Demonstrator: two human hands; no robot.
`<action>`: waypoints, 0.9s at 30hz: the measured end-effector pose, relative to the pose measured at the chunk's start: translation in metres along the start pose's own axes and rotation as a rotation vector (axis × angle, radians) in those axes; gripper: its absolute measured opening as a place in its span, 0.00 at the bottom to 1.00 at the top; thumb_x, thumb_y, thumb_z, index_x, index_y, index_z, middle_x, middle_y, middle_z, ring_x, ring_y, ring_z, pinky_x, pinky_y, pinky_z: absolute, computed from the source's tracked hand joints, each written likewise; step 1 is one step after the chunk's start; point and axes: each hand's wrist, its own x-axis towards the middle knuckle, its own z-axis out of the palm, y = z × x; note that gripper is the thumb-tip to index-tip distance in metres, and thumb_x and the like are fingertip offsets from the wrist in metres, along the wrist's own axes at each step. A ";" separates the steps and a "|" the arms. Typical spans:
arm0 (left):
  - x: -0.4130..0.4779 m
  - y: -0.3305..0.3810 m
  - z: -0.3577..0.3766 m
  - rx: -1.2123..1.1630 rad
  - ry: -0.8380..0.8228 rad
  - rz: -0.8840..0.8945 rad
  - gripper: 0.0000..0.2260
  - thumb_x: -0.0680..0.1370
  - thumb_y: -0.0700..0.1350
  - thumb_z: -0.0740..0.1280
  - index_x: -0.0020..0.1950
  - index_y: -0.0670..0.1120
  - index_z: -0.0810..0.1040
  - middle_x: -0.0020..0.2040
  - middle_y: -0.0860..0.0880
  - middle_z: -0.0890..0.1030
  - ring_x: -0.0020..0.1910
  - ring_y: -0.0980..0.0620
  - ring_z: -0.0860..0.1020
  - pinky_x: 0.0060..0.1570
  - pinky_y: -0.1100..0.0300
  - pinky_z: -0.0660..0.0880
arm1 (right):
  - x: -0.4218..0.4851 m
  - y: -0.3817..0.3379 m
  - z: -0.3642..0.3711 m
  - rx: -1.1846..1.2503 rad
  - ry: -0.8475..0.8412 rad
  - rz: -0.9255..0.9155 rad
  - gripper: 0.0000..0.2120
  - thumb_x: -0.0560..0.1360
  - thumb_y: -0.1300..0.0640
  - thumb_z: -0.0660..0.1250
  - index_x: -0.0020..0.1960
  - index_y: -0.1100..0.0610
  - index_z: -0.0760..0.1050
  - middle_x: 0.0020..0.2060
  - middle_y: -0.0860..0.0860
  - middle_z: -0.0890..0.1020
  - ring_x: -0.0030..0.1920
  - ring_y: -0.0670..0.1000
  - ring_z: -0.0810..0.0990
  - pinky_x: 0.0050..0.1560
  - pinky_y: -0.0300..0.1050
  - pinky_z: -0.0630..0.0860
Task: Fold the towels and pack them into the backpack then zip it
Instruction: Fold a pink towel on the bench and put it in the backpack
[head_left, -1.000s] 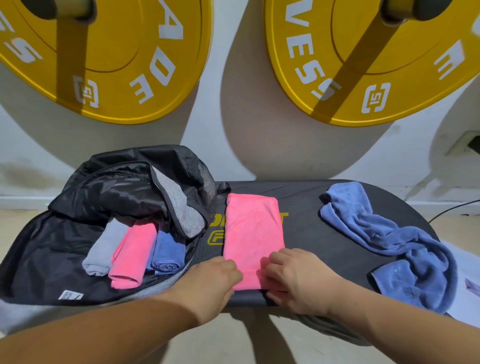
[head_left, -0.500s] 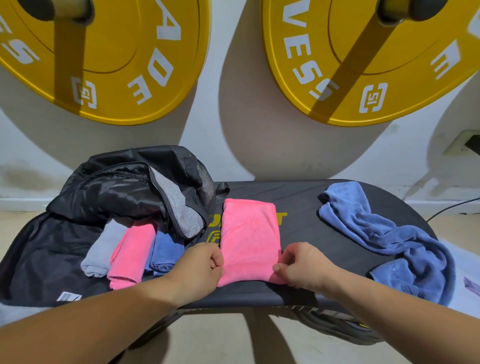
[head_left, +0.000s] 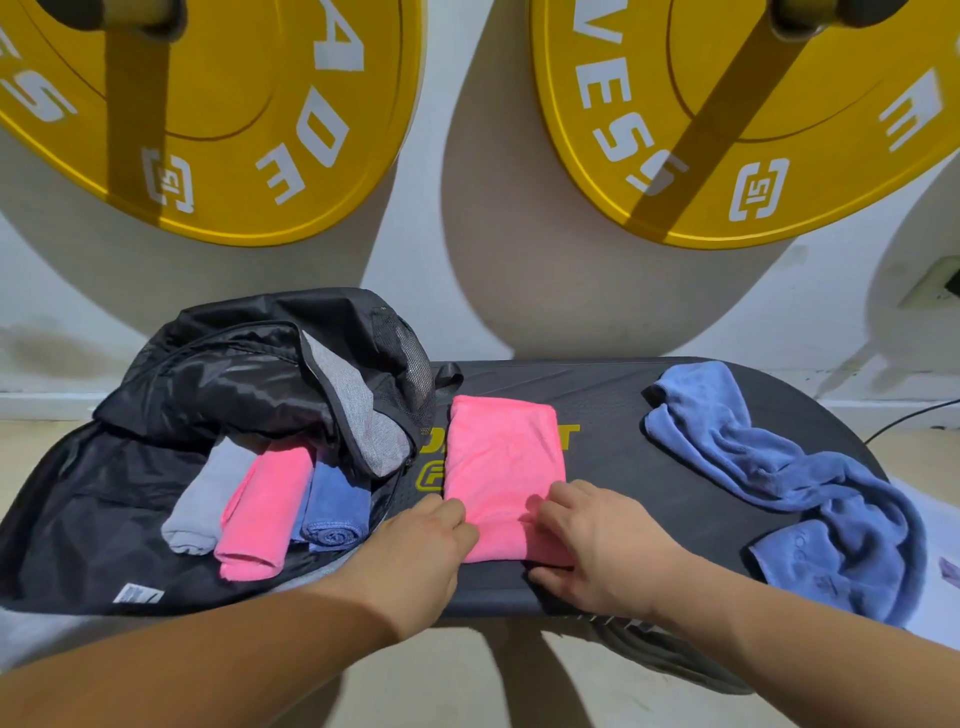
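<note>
A folded pink towel (head_left: 501, 462) lies in the middle of the dark oval platform (head_left: 623, 405). My left hand (head_left: 421, 551) pinches its near left corner, and my right hand (head_left: 597, 540) holds its near right edge with curled fingers. The open black backpack (head_left: 218, 379) sits on the left. Three rolled towels lie inside it: a grey towel (head_left: 202, 499), a pink rolled towel (head_left: 265, 509) and a blue rolled towel (head_left: 335, 504). A crumpled blue towel (head_left: 810, 483) sprawls unfolded on the platform's right side.
Two big yellow weight plates (head_left: 223, 114) hang on the white wall behind the platform. A wall socket (head_left: 935, 283) and a black cable (head_left: 904, 421) are at the far right. Bare floor lies below the platform's near edge.
Both hands slid outward to the near corners of the pink towel half a second ago, then came back inward over its near end. The towel's near edge looks slightly raised.
</note>
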 end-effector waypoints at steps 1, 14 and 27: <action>0.001 -0.001 0.000 -0.027 0.005 -0.012 0.08 0.71 0.40 0.65 0.48 0.48 0.77 0.47 0.49 0.76 0.46 0.45 0.75 0.42 0.48 0.80 | 0.000 0.002 0.001 -0.020 -0.014 0.004 0.18 0.74 0.38 0.60 0.53 0.51 0.76 0.45 0.48 0.77 0.44 0.53 0.77 0.40 0.50 0.76; 0.005 -0.013 -0.006 -0.592 0.073 -0.462 0.06 0.75 0.38 0.69 0.44 0.49 0.76 0.43 0.51 0.75 0.38 0.54 0.73 0.45 0.56 0.77 | 0.014 0.002 -0.024 0.666 -0.398 0.565 0.11 0.75 0.53 0.67 0.35 0.53 0.77 0.33 0.47 0.78 0.36 0.48 0.74 0.43 0.40 0.74; 0.003 -0.006 -0.003 0.047 -0.018 0.066 0.08 0.71 0.41 0.67 0.49 0.49 0.73 0.48 0.50 0.74 0.49 0.46 0.73 0.41 0.49 0.80 | 0.008 -0.008 -0.010 0.029 0.111 -0.064 0.15 0.75 0.41 0.60 0.47 0.51 0.76 0.39 0.48 0.76 0.39 0.55 0.77 0.35 0.49 0.73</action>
